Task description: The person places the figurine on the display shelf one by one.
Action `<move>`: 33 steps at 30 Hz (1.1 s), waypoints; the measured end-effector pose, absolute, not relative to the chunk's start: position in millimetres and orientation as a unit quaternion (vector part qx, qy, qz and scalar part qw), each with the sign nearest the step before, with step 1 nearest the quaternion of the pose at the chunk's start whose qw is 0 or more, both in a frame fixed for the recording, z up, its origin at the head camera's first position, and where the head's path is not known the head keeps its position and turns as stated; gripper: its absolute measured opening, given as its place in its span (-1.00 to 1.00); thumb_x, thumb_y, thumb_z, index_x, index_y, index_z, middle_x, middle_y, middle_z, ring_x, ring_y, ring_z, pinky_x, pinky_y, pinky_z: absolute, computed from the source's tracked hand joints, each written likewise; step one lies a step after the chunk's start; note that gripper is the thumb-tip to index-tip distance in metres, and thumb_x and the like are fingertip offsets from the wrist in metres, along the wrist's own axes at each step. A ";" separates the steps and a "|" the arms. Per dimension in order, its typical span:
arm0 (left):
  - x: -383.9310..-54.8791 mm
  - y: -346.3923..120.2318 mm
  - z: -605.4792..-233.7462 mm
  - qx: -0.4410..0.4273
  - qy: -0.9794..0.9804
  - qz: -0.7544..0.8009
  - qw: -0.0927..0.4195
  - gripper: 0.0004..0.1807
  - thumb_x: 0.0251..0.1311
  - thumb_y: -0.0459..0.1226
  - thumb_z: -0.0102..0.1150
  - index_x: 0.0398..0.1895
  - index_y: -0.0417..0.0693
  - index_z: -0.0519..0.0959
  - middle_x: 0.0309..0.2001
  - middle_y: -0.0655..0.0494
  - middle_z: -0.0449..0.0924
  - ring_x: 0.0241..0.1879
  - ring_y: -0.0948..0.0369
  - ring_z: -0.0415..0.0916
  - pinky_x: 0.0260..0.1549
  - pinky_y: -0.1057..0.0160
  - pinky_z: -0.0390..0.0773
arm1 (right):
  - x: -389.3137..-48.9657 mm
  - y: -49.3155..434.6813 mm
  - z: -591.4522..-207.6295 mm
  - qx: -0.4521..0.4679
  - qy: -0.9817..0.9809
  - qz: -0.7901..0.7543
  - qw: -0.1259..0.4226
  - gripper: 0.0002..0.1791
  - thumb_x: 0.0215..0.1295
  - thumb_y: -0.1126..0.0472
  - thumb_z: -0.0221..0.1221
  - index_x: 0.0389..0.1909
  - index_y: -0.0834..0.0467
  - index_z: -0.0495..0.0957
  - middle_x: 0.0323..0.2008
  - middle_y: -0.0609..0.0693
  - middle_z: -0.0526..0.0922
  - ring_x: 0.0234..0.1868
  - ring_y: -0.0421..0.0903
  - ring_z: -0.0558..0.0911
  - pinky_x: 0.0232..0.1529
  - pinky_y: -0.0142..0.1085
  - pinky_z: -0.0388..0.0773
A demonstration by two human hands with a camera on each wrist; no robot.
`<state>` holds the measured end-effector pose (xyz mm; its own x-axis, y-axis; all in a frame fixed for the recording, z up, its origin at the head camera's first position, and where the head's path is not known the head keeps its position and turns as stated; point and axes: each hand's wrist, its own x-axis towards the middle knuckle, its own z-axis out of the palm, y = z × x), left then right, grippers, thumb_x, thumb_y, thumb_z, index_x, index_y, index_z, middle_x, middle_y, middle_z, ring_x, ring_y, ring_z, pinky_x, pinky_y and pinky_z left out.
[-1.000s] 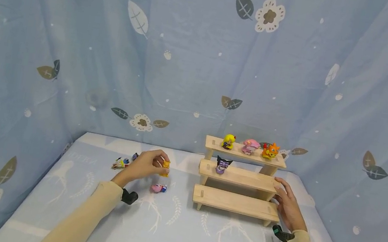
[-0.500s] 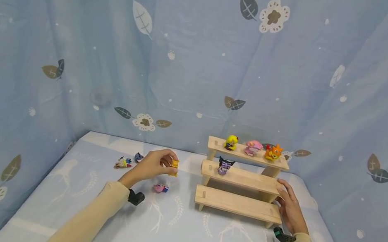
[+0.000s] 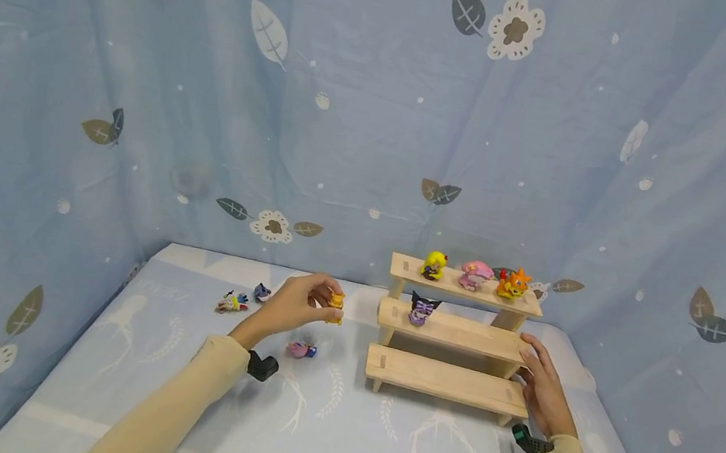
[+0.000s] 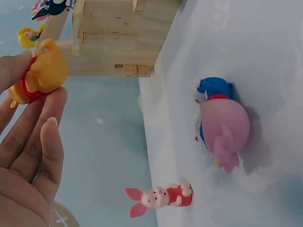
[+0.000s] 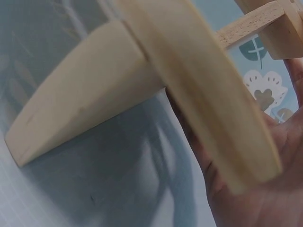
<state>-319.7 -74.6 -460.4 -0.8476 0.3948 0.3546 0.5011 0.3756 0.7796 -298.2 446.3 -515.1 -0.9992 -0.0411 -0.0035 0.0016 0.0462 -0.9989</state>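
My left hand (image 3: 302, 302) pinches a small yellow bear figurine (image 3: 336, 307) between thumb and fingers, above the table. In the left wrist view, the bear (image 4: 45, 71) wears red and lies sideways in that view. A pink figurine with a blue cap (image 4: 225, 123) lies on the table below the hand, and a pink piglet figurine in red (image 4: 165, 196) is beyond it. My right hand (image 3: 544, 383) holds the right end of the middle shelf of a three-step wooden display stand (image 3: 452, 381); its palm (image 5: 255, 203) shows behind a shelf end, part of the fingers hidden.
On the top shelf stand a yellow-haired figurine (image 3: 434, 265), a pink one (image 3: 475, 275) and an orange one (image 3: 513, 284). A purple figurine with black ears (image 3: 422, 310) is on the middle shelf. Left on the table lie a white-and-yellow figurine (image 3: 232, 302) and a blue-grey one (image 3: 262, 293).
My left hand has carried the bear figurine to the right, toward the stand, and slightly up. The right hand stays at the stand; the head view has shifted slightly.
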 end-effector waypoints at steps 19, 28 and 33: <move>-321.1 -43.3 -449.6 -0.295 -0.818 -0.488 0.074 -0.67 0.19 -0.24 0.51 0.00 0.04 0.64 -0.23 0.28 0.69 -0.24 0.31 0.63 -0.27 0.24 0.61 | -299.2 445.9 -515.8 0.005 0.728 -0.685 0.014 -0.36 0.65 -0.13 -0.07 0.62 -0.19 0.00 0.51 0.07 -0.03 0.19 -0.16 0.41 0.00 -0.33 0.55; -322.1 -32.0 -446.0 -0.314 -0.812 -0.486 0.076 -0.66 0.21 -0.20 0.50 0.01 0.00 0.65 -0.24 0.29 0.70 -0.25 0.32 0.63 -0.28 0.25 0.60 | -300.3 446.6 -517.8 0.007 0.723 -0.690 0.016 -0.36 0.67 -0.11 -0.10 0.63 -0.16 -0.03 0.53 0.09 -0.05 0.21 -0.15 0.39 0.00 -0.34 0.55; -323.8 -24.4 -440.8 -0.325 -0.805 -0.489 0.082 -0.67 0.22 -0.19 0.49 0.02 0.02 0.65 -0.22 0.30 0.70 -0.23 0.33 0.63 -0.25 0.23 0.61 | -299.1 445.5 -517.4 0.005 0.722 -0.691 0.014 -0.36 0.66 -0.12 -0.10 0.63 -0.19 -0.02 0.54 0.09 -0.07 0.23 -0.13 0.36 0.00 -0.35 0.54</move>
